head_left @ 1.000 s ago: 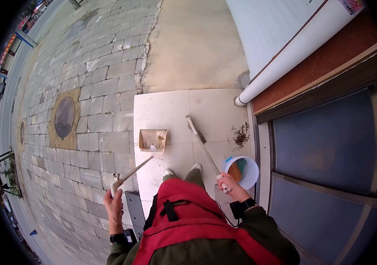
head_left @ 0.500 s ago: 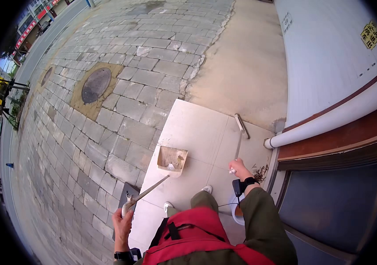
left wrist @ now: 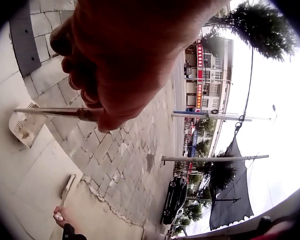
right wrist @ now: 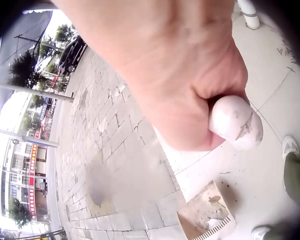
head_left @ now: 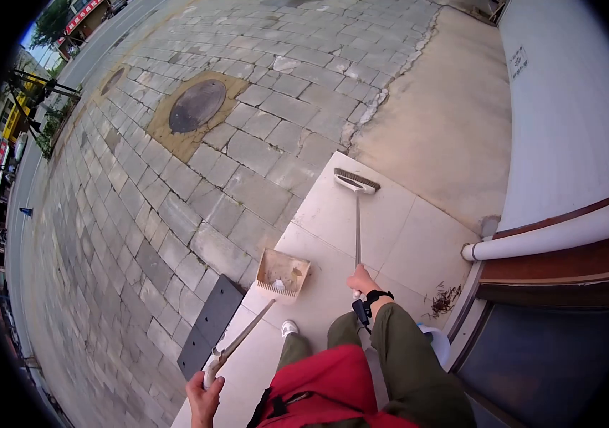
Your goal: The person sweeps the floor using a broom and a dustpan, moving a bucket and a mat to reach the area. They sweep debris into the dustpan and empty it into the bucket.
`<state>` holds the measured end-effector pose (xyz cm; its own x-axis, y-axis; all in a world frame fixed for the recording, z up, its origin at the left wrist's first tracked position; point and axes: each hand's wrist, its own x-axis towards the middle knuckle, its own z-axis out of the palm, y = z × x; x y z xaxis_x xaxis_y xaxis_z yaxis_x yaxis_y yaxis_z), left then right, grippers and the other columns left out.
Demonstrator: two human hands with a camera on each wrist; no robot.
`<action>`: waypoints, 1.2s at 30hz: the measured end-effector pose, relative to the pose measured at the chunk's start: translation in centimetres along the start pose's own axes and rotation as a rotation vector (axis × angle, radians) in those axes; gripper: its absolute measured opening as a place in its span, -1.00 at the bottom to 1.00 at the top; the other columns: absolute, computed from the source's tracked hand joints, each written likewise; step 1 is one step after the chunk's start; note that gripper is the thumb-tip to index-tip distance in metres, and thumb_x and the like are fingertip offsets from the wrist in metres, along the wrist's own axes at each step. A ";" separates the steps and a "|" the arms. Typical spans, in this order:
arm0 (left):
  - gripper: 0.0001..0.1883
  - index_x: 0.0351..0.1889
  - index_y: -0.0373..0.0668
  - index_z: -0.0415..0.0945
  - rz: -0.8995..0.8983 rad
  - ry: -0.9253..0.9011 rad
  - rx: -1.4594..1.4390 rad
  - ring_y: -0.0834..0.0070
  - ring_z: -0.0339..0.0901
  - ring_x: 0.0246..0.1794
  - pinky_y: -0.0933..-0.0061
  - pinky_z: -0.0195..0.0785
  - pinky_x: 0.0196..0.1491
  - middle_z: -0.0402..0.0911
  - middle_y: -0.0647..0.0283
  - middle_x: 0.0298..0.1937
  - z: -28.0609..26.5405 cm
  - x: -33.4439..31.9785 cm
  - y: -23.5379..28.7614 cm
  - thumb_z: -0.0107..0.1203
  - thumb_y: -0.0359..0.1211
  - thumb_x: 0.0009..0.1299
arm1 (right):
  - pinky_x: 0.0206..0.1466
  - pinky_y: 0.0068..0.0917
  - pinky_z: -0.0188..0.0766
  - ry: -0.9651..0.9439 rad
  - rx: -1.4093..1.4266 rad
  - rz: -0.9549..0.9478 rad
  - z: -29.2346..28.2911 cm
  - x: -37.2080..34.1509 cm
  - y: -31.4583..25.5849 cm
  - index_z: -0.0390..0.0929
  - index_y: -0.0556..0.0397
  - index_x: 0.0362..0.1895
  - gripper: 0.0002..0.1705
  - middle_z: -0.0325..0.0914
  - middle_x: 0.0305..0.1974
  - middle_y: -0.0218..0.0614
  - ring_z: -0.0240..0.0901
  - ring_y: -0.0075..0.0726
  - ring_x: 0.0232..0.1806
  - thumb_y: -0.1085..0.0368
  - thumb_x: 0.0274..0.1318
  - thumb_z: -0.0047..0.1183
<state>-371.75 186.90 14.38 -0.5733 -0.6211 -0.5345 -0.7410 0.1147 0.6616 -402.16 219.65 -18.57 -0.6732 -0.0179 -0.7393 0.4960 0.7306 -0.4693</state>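
My left hand (head_left: 205, 396) grips the handle of a long-handled dustpan (head_left: 283, 272), whose pan sits at the left edge of the pale tiles. A white scrap and a brownish leaf-like bit lie in the pan, as the right wrist view also shows. My right hand (head_left: 363, 279) is wrapped round the upper end of a broom (head_left: 356, 187); the rounded white handle end (right wrist: 235, 122) pokes out of the fist. Out at the tiles' far left corner is the broom head, its dark bristles (head_left: 359, 175) facing away from me.
Dark twig-like debris (head_left: 443, 301) lies by the doorway at right, near a white bucket (head_left: 436, 345) partly hidden by my arm. A dark grey ramp plate (head_left: 210, 324) borders the tiles at left. Beyond are grey paving and a manhole cover (head_left: 197, 105); a white pipe (head_left: 547, 232) runs along the wall.
The broom swung from mid-tile out to the far right edge, then left to the far corner. My right arm reached forward. The dustpan stayed near the left edge while the head view turned.
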 end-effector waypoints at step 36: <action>-0.70 -0.52 -0.32 0.47 0.350 -0.153 0.400 0.49 0.23 -0.70 0.43 0.19 -0.56 0.33 0.16 -0.72 -3.4 7.5 -0.1 0.33 -0.29 0.05 | -0.42 -0.19 0.44 0.262 0.362 0.153 -6.4 -4.3 5.6 0.28 0.31 -0.09 -0.52 0.45 -0.39 -0.03 0.50 -0.06 -0.37 0.48 -0.25 -0.04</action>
<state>-374.84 179.59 12.10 -0.8317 -0.3763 -0.4083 -0.5546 0.5981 0.5785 -399.97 228.18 -14.97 -0.6700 0.2788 -0.6880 0.7284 0.4258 -0.5368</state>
